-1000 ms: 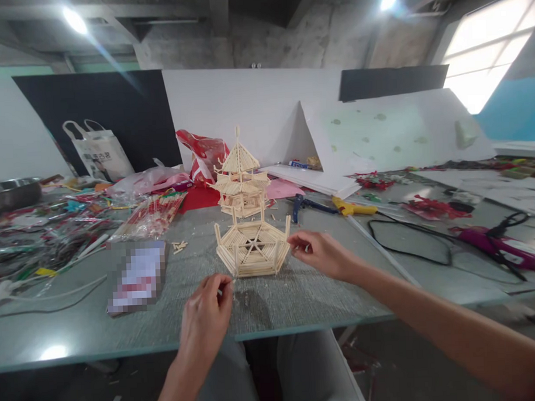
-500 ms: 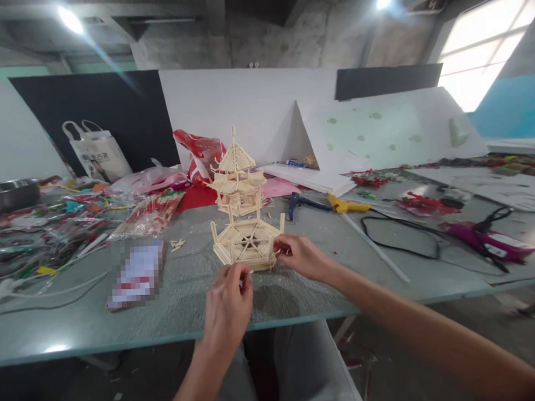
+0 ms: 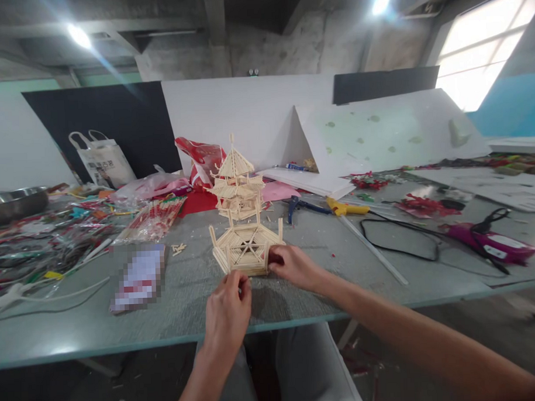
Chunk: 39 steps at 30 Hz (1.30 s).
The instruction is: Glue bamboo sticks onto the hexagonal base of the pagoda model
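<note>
In front of me stands a hexagonal base built from thin wooden sticks, with upright posts at its corners and spokes in the middle. My right hand is closed at its front right corner, the fingertips against a short wooden post. Close to the front edge of the base, my left hand is pinched shut; whatever lies between thumb and finger is too small to make out. Just behind the base rises a tiered stick pagoda with a pointed roof.
Short stick pieces lie left of the base, beside a blurred phone-like object. A blue-handled tool, a yellow glue gun and a purple device with cords are to the right. Plastic-wrapped craft supplies crowd the left.
My right hand has shifted slightly left and down, onto the front right corner of the base. The left hand stays pinched in nearly the same spot. The view has tilted slightly.
</note>
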Each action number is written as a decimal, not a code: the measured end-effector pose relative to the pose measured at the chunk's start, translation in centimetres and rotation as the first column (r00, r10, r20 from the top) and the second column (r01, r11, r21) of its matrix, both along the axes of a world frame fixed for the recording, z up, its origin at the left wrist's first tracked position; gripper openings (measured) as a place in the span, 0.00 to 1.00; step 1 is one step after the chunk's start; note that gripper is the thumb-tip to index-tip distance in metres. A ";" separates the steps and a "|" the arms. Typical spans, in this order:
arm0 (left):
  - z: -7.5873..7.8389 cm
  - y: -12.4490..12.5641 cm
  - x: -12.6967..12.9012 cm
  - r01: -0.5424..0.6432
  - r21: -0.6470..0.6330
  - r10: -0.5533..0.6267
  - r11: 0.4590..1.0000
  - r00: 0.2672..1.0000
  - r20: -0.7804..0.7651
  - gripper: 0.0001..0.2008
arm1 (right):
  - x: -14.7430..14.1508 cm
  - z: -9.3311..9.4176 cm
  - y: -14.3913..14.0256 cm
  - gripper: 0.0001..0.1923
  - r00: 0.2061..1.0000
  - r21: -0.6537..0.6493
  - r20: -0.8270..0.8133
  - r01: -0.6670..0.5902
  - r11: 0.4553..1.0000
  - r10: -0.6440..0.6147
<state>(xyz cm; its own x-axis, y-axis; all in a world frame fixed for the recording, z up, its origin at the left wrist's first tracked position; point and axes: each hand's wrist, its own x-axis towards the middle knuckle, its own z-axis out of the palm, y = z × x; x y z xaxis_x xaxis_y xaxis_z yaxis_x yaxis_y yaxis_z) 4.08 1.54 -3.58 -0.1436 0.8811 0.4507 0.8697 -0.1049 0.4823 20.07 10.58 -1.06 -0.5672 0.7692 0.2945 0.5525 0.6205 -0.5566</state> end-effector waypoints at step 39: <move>1.6 2.1 -3.8 -0.058 -0.051 0.068 0.997 0.970 0.232 0.09 | -0.5 -0.3 0.4 0.08 0.995 -0.102 -0.085 -0.054 0.993 0.046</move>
